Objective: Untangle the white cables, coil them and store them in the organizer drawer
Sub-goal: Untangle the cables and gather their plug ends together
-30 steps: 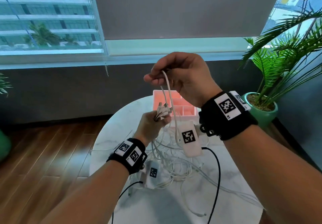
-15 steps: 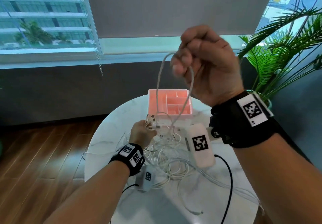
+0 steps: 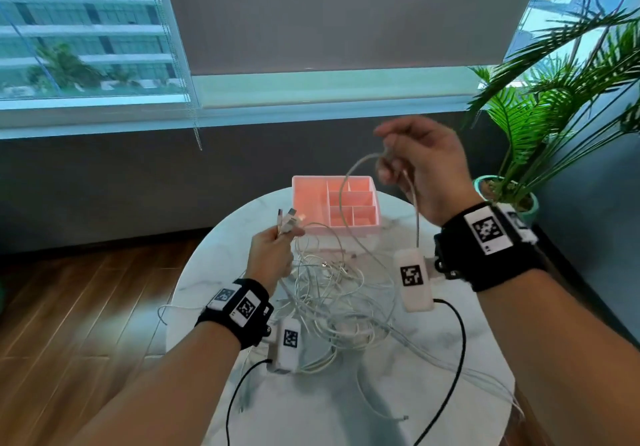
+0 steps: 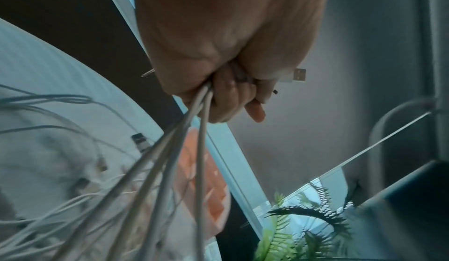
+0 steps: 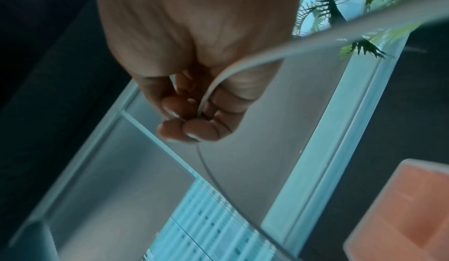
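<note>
A tangle of white cables (image 3: 332, 293) lies on the round marble table (image 3: 346, 393). My left hand (image 3: 270, 255) grips a bunch of cable ends, with USB plugs (image 3: 289, 220) sticking up from the fist. In the left wrist view the cables (image 4: 189, 140) stream down out of my left hand (image 4: 226, 96). My right hand (image 3: 415, 168) is raised above the organizer and pinches a loop of one white cable (image 3: 349, 175). The right wrist view shows that cable (image 5: 218, 84) running between the fingers (image 5: 182, 128). The pink organizer drawer (image 3: 311, 192) stands at the table's far edge, its compartments open.
A potted palm (image 3: 554, 99) stands at the right beyond the table. Black sensor leads (image 3: 453, 359) trail from both wrists over the table. A window and dark wall lie behind; wooden floor (image 3: 86, 307) is at the left.
My right hand rose high with the cable loop, then came down and to the right. My left hand stayed low, still gripping the plug ends.
</note>
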